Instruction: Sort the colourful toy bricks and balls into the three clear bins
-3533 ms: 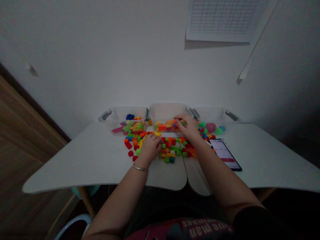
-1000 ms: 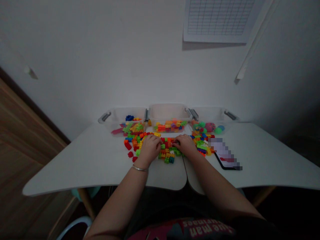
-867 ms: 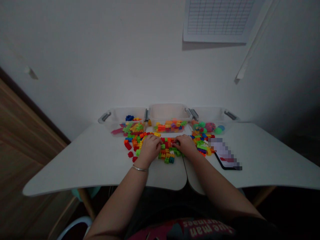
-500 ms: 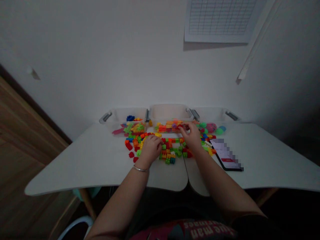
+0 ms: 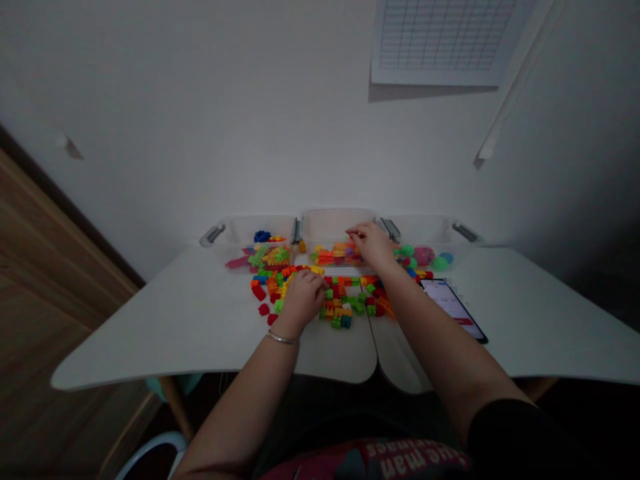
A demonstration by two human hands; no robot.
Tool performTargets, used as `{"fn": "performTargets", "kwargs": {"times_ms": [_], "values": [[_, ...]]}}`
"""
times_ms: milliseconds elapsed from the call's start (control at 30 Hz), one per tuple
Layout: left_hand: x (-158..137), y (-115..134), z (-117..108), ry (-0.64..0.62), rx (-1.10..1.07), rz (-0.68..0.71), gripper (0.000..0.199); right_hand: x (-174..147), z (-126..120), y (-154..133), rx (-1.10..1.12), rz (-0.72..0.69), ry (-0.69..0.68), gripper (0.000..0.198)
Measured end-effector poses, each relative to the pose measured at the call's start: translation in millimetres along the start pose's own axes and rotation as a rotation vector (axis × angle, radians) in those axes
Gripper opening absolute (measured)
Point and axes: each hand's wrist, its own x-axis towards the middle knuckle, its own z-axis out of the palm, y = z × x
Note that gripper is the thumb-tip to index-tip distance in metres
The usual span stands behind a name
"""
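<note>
Toy building bricks in red, orange, yellow, green and blue lie spread over the white table. My left hand, a bangle at its wrist, rests on the left part of this pile. Its fingers curl down among the bricks, and what they grip, if anything, is hidden. Above the middle clear plastic box, my right hand has its thumb and fingers drawn together toward the left. Whatever may be between those fingertips is too small to make out. Several orange and red bricks show through that box's front.
On the left stands a clear box with mixed coloured pieces; on the right, another with round green and pink ones. A phone lies right of the bricks. A seam divides the table. Behind rises a wall.
My right hand has risen and moved slightly left and away from me, from the middle box's front to above it. The red piece seen near its fingers no longer shows. My left hand stays put.
</note>
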Motion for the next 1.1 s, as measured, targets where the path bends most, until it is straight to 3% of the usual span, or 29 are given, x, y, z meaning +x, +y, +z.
{"fn": "performTargets", "kwargs": {"times_ms": [233,533,667,767,933,1100], "values": [[0,0,-1,-0.009,-0.002,-0.007,0.016,-7,-4,-15,-0.397,0.007,-0.175,0.046],[1,1,-1,-0.021,0.006,0.0,0.016,-6,-2,-18,-0.483,0.001,-0.191,0.048],[0,1,-1,-0.015,0.004,0.003,0.016,-4,0,-10,-0.372,-0.001,-0.166,0.042],[-1,0,-1,-0.002,0.001,0.009,0.015,-3,0,-2,-0.16,0.007,-0.118,0.032],[0,-1,0,-0.004,0.006,0.007,0.016,-12,-11,4,0.211,-0.012,0.102,0.025],[0,1,-1,-0.017,0.007,-0.001,0.016,-38,-17,4,0.306,-0.047,0.165,0.026]]}}
